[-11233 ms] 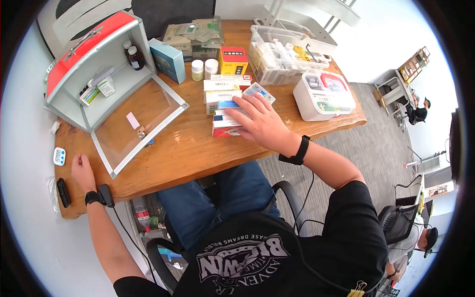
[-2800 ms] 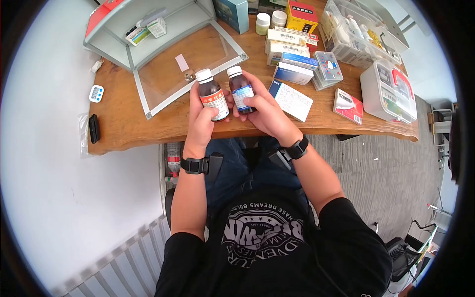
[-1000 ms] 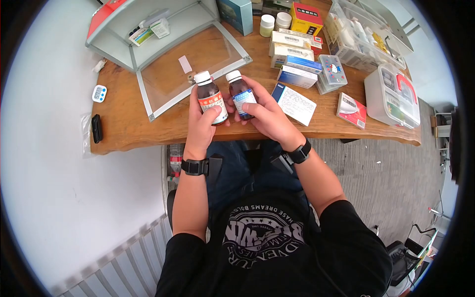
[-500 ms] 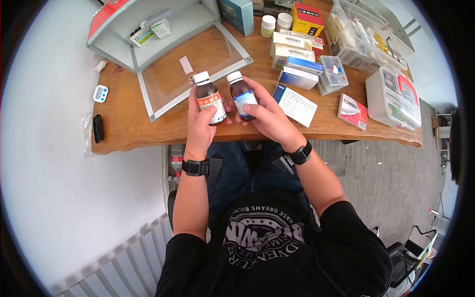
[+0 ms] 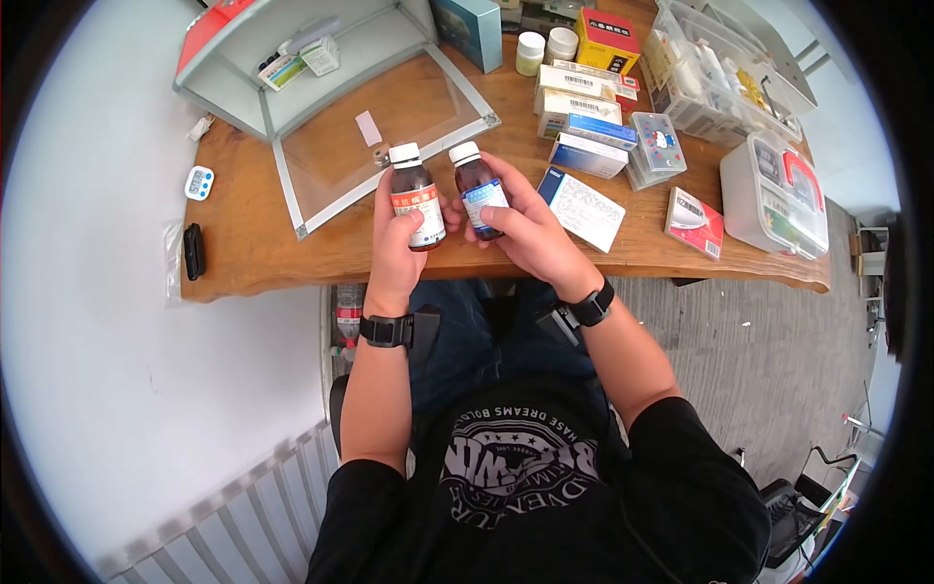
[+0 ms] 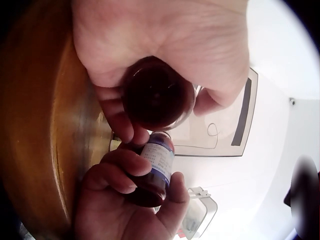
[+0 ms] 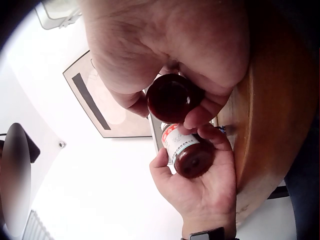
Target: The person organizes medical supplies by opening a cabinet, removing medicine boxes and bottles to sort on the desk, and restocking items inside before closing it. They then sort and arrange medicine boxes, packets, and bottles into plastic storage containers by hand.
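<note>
My left hand (image 5: pixel 396 248) grips a brown medicine bottle (image 5: pixel 416 200) with a white cap and a red-and-white label, thumb across the label. Beside it, my right hand (image 5: pixel 533 232) holds a slightly smaller brown medicine bottle (image 5: pixel 477 185) with a white cap and a blue-and-white label. Both bottles are held side by side over the table's front edge, labels facing up toward the head. The left wrist view shows the round dark base of the red-labelled bottle (image 6: pixel 157 94); the right wrist view shows the base of the blue-labelled bottle (image 7: pixel 172 97).
A red-and-silver case (image 5: pixel 341 73) lies with its clear lid lowered onto the wooden table (image 5: pixel 253 263). Several medicine boxes (image 5: pixel 579 107) stand at right. A white box with text (image 5: pixel 589 209), a red box (image 5: pixel 695 222) and a white first-aid box (image 5: pixel 773 195) lie further right.
Compared with the earliest frame, both hands now hold brown bottles, which stood inside the case then; a white box and a red box now lie apart. Over the last second the grip barely changes.
</note>
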Demonstrator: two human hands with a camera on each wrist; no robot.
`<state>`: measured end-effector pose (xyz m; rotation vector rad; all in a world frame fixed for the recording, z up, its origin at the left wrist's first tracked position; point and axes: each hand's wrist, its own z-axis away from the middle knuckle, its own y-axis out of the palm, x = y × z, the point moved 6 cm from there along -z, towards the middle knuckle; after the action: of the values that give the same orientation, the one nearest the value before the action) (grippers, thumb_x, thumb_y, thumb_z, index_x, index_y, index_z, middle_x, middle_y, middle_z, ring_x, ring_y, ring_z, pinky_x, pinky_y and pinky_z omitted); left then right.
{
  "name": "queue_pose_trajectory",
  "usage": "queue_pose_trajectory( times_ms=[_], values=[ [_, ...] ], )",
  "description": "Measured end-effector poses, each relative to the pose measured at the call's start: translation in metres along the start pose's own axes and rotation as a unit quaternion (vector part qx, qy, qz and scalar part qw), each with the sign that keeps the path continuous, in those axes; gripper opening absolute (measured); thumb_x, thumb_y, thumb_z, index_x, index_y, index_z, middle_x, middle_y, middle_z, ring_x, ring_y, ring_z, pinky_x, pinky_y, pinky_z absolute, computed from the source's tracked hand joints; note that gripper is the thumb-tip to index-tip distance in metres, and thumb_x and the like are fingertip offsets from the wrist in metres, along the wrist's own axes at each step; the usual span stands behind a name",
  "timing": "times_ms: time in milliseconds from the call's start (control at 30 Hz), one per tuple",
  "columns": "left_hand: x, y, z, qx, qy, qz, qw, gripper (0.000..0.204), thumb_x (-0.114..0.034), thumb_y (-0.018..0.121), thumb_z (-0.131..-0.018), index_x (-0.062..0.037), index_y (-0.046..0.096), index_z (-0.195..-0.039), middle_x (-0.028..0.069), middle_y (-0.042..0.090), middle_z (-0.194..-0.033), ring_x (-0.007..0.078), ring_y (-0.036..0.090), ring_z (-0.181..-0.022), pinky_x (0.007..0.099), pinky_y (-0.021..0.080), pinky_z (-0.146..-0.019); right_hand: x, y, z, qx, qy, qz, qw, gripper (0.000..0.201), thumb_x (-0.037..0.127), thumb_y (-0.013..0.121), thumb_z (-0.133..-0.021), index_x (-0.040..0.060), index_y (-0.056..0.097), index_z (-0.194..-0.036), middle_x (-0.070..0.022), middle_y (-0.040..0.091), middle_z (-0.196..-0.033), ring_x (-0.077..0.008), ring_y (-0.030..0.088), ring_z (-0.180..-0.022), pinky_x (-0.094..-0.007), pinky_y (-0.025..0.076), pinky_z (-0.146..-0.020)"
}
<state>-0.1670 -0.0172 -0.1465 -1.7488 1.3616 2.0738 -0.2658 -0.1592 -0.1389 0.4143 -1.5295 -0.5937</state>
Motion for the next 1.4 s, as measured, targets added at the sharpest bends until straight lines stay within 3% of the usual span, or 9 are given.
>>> queue_pose_trajectory(
  times_ms=[200,400,533,833,900,1033,1100,1333,1400],
  values=[
    [-0.006,0.014,0.006,-0.057,0.086,-0.120,0.987,0.074,0.002,0.061,-0.092,-0.0007,0.027,-0.157,0.0099,0.058,-0.128,0.0176,0.061,-0.113,0.0348,0.051,-0.101,-0.003,-0.001,-0.005,-0.030,-0.061,-0.004,0.998,0.073,0.003,0.060,-0.100,0.0076,0.027,-0.165,-0.0122,0.055,-0.143,-0.0192,0.060,-0.121,-0.0355,0.050,-0.101],
    [0.000,0.031,0.011,-0.028,0.120,-0.241,0.963,0.061,0.009,0.067,-0.089,-0.0032,0.043,-0.144,0.0091,0.058,-0.131,0.0148,0.060,-0.111,0.0313,0.051,-0.098,0.011,0.012,0.006,-0.060,-0.161,0.130,0.976,0.074,-0.004,0.063,-0.094,0.0066,0.034,-0.161,-0.0127,0.056,-0.143,-0.0211,0.056,-0.131,-0.0363,0.043,-0.114],
    [-0.001,0.030,0.011,-0.020,0.121,-0.251,0.960,0.064,0.009,0.068,-0.087,-0.0042,0.043,-0.145,0.0115,0.056,-0.138,0.0158,0.060,-0.110,0.0318,0.053,-0.095,0.002,0.012,0.009,-0.077,-0.182,0.211,0.957,0.051,0.000,0.066,-0.091,0.0026,0.050,-0.140,-0.0118,0.059,-0.141,-0.0205,0.056,-0.133,-0.0375,0.044,-0.114],
    [-0.026,0.026,0.024,-0.020,0.206,-0.309,0.928,0.071,0.002,0.059,-0.089,-0.0029,0.034,-0.155,0.0178,0.051,-0.145,0.0220,0.053,-0.126,0.0389,0.046,-0.110,0.004,0.022,0.012,-0.078,-0.179,0.254,0.947,0.052,0.000,0.069,-0.091,0.0033,0.049,-0.139,-0.0157,0.060,-0.139,-0.0213,0.062,-0.127,-0.0349,0.052,-0.103],
    [-0.054,0.028,0.031,-0.044,0.313,-0.366,0.875,0.063,0.003,0.057,-0.092,-0.0021,0.040,-0.152,0.0186,0.055,-0.143,0.0231,0.054,-0.129,0.0389,0.048,-0.109,0.006,0.025,0.012,-0.070,-0.108,0.251,0.959,0.056,0.002,0.072,-0.091,0.0032,0.049,-0.142,-0.0150,0.060,-0.138,-0.0215,0.062,-0.126,-0.0345,0.054,-0.101],
    [-0.125,0.021,0.025,-0.089,0.292,-0.431,0.849,0.050,0.001,0.059,-0.095,-0.0009,0.052,-0.144,0.0162,0.060,-0.138,0.0241,0.057,-0.131,0.0400,0.048,-0.109,0.007,0.027,0.010,-0.078,-0.171,0.350,0.918,0.060,0.005,0.076,-0.090,0.0032,0.050,-0.144,-0.0149,0.061,-0.135,-0.0230,0.063,-0.125,-0.0342,0.055,-0.099],
    [-0.158,0.022,-0.013,-0.106,0.220,-0.561,0.791,0.037,-0.001,0.066,-0.091,0.0006,0.063,-0.128,0.0157,0.062,-0.133,0.0259,0.062,-0.122,0.0388,0.049,-0.107,0.008,0.026,0.009,-0.087,-0.179,0.358,0.912,0.061,0.006,0.078,-0.090,0.0031,0.051,-0.145,-0.0152,0.061,-0.135,-0.0244,0.064,-0.124,-0.0342,0.055,-0.099],
    [-0.179,-0.071,-0.200,-0.047,0.213,-0.797,0.563,0.063,-0.034,0.073,-0.093,-0.0055,0.056,-0.147,0.0215,0.055,-0.148,0.0401,0.052,-0.138,0.0486,0.044,-0.113,0.005,0.024,0.010,-0.091,-0.139,0.339,0.926,0.064,0.002,0.078,-0.087,0.0021,0.051,-0.145,-0.0139,0.062,-0.140,-0.0228,0.061,-0.129,-0.0349,0.051,-0.107],
    [-0.179,-0.075,-0.230,-0.088,0.206,-0.883,0.412,0.074,-0.045,0.073,-0.090,-0.0091,0.052,-0.152,0.0225,0.053,-0.151,0.0448,0.050,-0.138,0.0511,0.043,-0.114,0.008,0.023,0.010,-0.092,-0.150,0.360,0.916,0.064,0.002,0.079,-0.087,0.0021,0.052,-0.145,-0.0142,0.062,-0.139,-0.0234,0.061,-0.129,-0.0354,0.050,-0.108]
  ],
)
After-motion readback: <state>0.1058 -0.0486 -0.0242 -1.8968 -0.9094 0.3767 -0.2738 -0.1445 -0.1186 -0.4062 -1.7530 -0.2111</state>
